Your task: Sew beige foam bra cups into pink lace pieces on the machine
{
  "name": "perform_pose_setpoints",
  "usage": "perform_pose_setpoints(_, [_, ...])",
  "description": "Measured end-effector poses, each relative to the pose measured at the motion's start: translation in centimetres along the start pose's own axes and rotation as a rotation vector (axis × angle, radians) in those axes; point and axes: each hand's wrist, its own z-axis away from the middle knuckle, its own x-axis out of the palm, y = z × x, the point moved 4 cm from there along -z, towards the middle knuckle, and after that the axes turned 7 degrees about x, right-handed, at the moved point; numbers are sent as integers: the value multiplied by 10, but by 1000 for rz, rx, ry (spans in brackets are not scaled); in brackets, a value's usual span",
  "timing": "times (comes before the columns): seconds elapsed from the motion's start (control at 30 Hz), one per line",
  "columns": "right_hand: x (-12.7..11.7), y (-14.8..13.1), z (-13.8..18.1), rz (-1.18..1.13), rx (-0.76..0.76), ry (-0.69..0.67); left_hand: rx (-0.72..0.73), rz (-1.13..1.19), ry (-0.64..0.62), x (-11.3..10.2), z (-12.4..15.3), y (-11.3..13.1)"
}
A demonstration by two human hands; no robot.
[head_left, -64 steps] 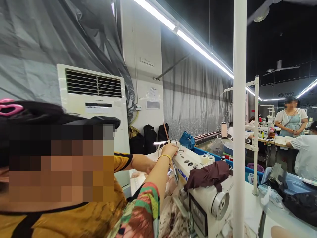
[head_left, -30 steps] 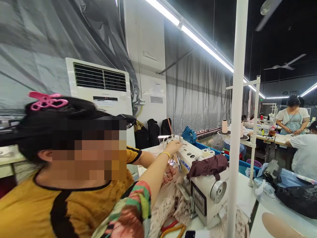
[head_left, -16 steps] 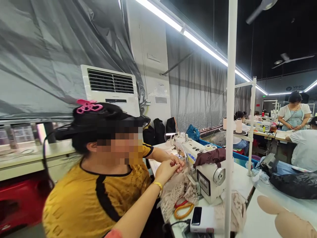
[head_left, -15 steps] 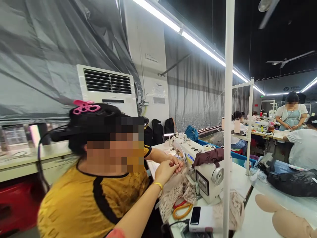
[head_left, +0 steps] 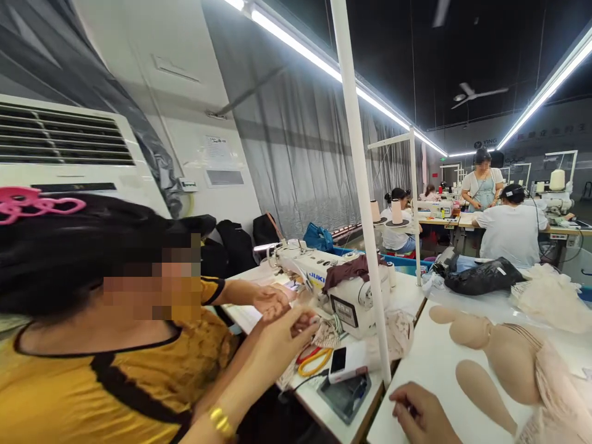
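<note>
My left hand, with a gold bracelet at the wrist, reaches toward the co-worker's hands beside the sewing machine. Its thumb and fingertips are pinched together; whatever they hold is too small to make out. A co-worker's open hand is just behind it. Below my fingers lie lace fabric and yellow and red loop handles. Low in the view, my right hand is over the white table, fingers curled toward the thumb. Beige cup-shaped pieces lie to its right.
A white pole rises between the two tables. Near its foot are a white device and a dark tray. The seated co-worker fills the left side. A black bag and pale fabric lie at the far right.
The view has swung right and moved closer. My right hand has come into view at the bottom. The co-worker's hand and my left hand, close together before, are now slightly apart.
</note>
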Motion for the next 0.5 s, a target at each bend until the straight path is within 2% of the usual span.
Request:
perform_pose_setpoints(0.07, [-10,-28,7,18,-262,48,89,64,-108,20,32,35])
perform_pose_setpoints(0.13, [-24,-59,16,47,-385,127,195,155,-209,38,57,71])
perform_pose_setpoints(0.23, [-39,-99,31,71,-372,116,250,276,-301,59,81,112])
perform_pose_setpoints(0.3, [-45,-112,43,76,-331,100,234,336,-341,72,89,132])
perform_pose_setpoints(0.4, [-56,-109,68,84,-274,157,266,429,-424,96,101,156])
perform_pose_setpoints(0.5, [-78,-96,105,102,-250,245,360,505,-498,128,114,176])
